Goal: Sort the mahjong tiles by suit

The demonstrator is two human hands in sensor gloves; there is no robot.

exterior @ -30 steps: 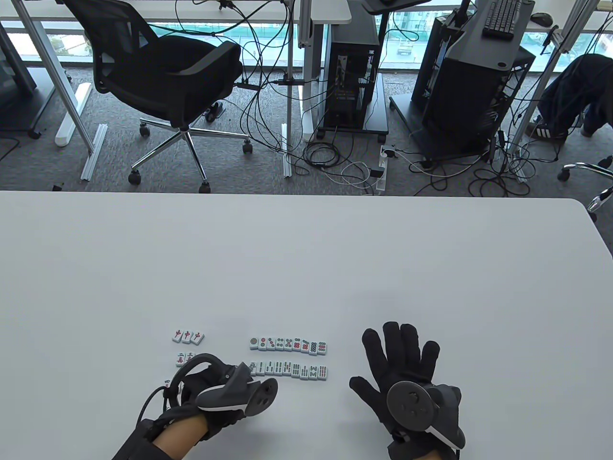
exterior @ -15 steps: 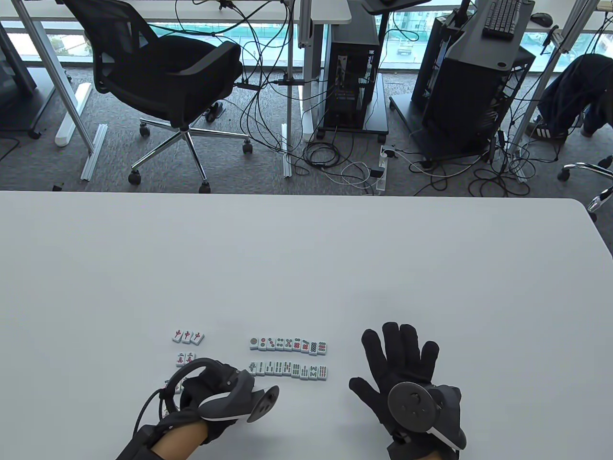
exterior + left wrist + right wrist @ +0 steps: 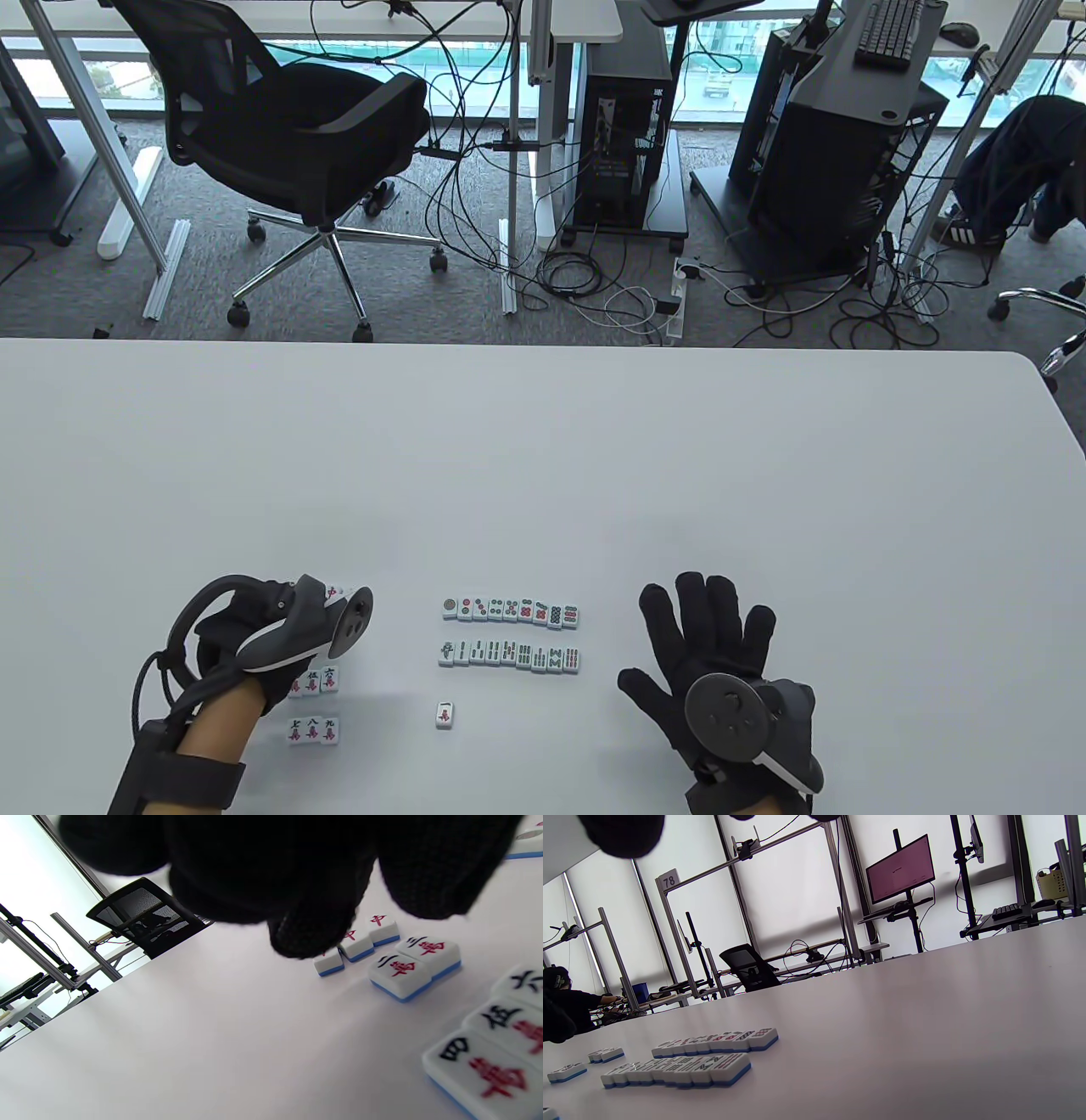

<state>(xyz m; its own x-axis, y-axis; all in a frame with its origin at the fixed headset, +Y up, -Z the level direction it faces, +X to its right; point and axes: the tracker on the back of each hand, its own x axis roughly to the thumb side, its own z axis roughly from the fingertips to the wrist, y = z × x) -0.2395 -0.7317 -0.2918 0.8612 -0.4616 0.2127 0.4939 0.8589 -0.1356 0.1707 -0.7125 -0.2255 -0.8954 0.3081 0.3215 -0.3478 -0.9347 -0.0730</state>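
White mahjong tiles lie face up on the white table [image 3: 543,475]. A dots row [image 3: 512,609] lies above a bamboo row [image 3: 509,655]. One single tile [image 3: 446,715] lies alone below them. Character tiles lie in short rows at the left [image 3: 312,730]. My left hand [image 3: 246,620] hovers over the red-dragon tiles [image 3: 356,942], its fingertips [image 3: 309,933] hanging just over them, with nothing showing in its grasp. My right hand [image 3: 679,645] lies flat and spread on the table, right of the rows, and holds nothing.
Two character tiles [image 3: 413,965] and a further row [image 3: 496,1043] lie close to my left hand. The table's far edge [image 3: 543,344] gives onto an office chair [image 3: 288,127] and computer towers on the floor.
My left hand has moved left and away from me, from the bamboo row's left end to the red-dragon tiles. The single tile and lower character rows are uncovered. My right hand has not moved.
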